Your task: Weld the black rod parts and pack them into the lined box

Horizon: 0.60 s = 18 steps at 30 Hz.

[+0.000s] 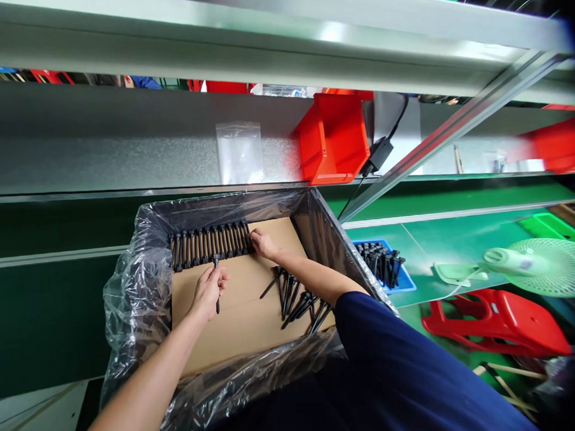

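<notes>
A plastic-lined box (323, 239) holds a cardboard sheet (226, 339). Along the sheet's far edge lies a row of black rods (207, 244), side by side. My left hand (211, 290) is closed around a single black rod (218, 304), held upright just in front of the row. At the row's right end, my right hand (262, 243) has its fingers pinched at the last rod. Loose black rods (298, 304) lie in a scattered pile on the cardboard, below my right forearm.
Behind the box, a metal shelf (146, 152) carries a clear bag (240, 154), a red bin (334, 140) and a black adapter (379, 154). To the right are a blue tray (405, 280) of black rods, a green fan (523, 262) and a red stool (511, 323). A metal strut (436, 139) slants above.
</notes>
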{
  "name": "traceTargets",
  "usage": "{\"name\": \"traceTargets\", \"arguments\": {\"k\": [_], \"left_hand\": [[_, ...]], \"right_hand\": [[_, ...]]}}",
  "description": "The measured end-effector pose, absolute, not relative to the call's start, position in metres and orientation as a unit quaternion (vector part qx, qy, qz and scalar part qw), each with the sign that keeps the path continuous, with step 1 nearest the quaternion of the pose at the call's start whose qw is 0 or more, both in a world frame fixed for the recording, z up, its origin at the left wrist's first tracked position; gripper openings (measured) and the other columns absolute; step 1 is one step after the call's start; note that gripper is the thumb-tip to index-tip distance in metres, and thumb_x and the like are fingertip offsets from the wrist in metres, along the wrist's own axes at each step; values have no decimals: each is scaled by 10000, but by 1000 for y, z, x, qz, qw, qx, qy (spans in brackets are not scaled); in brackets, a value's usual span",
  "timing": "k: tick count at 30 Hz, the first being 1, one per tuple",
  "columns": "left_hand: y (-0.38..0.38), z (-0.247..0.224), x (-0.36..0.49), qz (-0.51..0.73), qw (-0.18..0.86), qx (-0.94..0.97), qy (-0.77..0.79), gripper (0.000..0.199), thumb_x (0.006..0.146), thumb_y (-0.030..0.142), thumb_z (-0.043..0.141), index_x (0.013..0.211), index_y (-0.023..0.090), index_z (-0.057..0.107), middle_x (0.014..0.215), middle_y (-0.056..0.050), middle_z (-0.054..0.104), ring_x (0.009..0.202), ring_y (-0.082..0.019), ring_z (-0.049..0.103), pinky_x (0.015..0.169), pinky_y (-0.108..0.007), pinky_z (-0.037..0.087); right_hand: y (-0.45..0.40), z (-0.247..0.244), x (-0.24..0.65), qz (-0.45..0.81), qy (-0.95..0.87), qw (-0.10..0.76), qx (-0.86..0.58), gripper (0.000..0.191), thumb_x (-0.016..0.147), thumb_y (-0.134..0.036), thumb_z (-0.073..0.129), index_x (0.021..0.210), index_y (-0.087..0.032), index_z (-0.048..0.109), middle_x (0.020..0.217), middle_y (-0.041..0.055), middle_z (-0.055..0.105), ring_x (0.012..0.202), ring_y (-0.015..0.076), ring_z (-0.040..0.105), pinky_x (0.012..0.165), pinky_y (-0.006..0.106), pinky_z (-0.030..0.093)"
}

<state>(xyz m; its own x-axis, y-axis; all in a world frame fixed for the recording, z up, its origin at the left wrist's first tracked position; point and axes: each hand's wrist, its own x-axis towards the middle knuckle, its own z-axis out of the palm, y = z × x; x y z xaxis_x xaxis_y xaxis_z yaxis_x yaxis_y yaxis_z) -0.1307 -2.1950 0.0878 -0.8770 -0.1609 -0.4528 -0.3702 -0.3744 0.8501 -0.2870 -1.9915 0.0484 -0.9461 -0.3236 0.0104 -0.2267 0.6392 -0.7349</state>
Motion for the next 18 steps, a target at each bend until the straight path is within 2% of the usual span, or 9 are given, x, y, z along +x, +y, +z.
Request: {"name": "traceTargets", "arguments": {"k": [2,3,5,7,10,13,15,18], "left_hand": [[-2195,88,-132,813,39,-245,527,387,621,429,792,834,138,654,788,-48,666,643,-92,576,545,-191,410],[-2194,89,-132,823,34,-249,510,386,597,406,822,828,138,667,849,-62,682,714,-108,605,601,-204,445],[-2192,92,-131,845,43,-243,475,415,563,388,856,858,146,692,948,-82,699,813,-147,636,658,-235,475],[-2191,96,-129,864,69,-222,448,467,541,405,872,896,150,706,961,-96,707,850,-193,651,653,-263,485],[-2190,100,-127,869,96,-202,442,510,543,433,874,940,153,718,979,-113,712,919,-248,657,678,-302,499],[-2192,101,-126,842,92,-238,475,463,595,406,861,985,199,719,1148,-109,683,1089,-252,610,808,-328,490],[-2195,100,-127,823,91,-264,494,435,611,385,859,988,222,715,1221,-106,656,1174,-246,565,896,-349,460],[-2195,98,-127,810,107,-264,512,452,577,397,873,954,203,715,1187,-122,666,1163,-245,568,941,-363,433]], "right_hand": [[-2005,54,-260,-440,879,99,-155,119,862,-178,530,900,-164,642,905,66,650,806,170,608,767,291,508],[-2014,55,-244,-484,847,149,-160,125,882,-230,529,903,-162,632,847,49,646,722,151,602,683,271,509],[-2034,57,-211,-572,751,271,-189,203,882,-361,571,915,-167,619,777,20,636,626,127,581,569,240,487],[-2052,58,-182,-624,680,325,-207,311,832,-479,641,861,-172,599,705,-13,601,573,107,549,533,224,472],[-2066,58,-165,-657,655,315,-200,417,760,-567,698,767,-176,553,662,-35,571,520,85,517,515,217,464],[-2052,57,-188,-627,711,285,-143,385,804,-527,670,729,-173,537,617,-35,568,487,86,514,501,213,453],[-2030,59,-219,-537,810,223,-73,293,871,-416,618,733,-165,553,582,-35,562,477,86,513,501,202,443],[-1998,63,-270,-349,928,132,8,142,909,-260,571,888,-132,630,716,23,662,582,110,592,559,197,449]]}}
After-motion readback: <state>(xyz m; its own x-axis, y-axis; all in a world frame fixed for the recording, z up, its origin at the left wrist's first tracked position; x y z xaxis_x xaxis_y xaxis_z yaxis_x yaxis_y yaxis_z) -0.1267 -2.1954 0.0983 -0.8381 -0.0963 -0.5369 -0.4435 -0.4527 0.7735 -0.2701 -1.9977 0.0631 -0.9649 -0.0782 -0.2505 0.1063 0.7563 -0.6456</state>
